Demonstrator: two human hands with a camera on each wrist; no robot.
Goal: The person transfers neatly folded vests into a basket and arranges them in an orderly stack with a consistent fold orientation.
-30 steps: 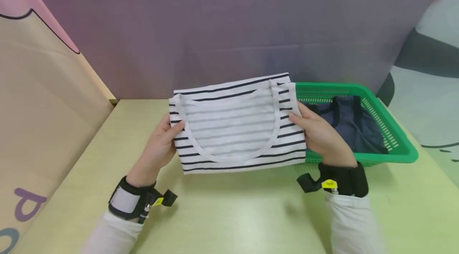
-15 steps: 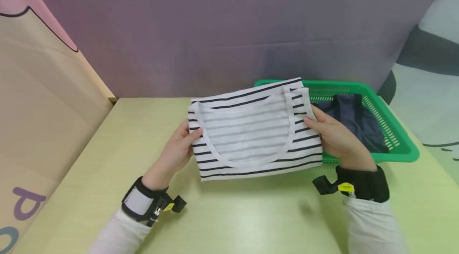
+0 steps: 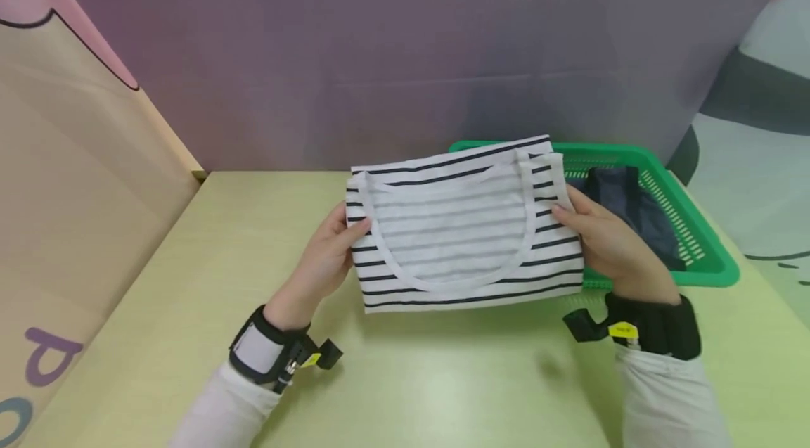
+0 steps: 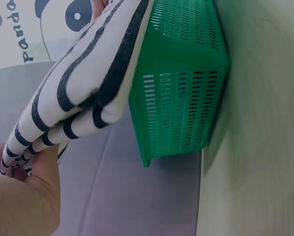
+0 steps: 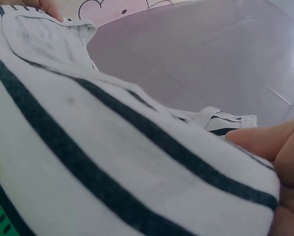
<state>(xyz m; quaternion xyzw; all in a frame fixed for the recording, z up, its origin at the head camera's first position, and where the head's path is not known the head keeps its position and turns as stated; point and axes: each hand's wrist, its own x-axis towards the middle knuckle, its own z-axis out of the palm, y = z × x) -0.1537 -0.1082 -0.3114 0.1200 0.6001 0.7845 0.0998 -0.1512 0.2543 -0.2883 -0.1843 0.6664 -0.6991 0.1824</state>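
Here both hands, left hand (image 3: 321,261) and right hand (image 3: 610,244), are pinching the folded striped shirt (image 3: 465,226) by its side edges above the table (image 3: 411,378), thumbs on top

light is soft and even in the head view, bright enough with no glare; it falls from above, since the folded striped shirt (image 3: 465,223) casts a faint, blurred shadow on the table (image 3: 411,378) just below its near edge. straight edges bow slightly toward the corners. the left wrist view smears the table beside the green basket (image 4: 181,83). the right wrist view sits so near the shirt that its stripes look soft.
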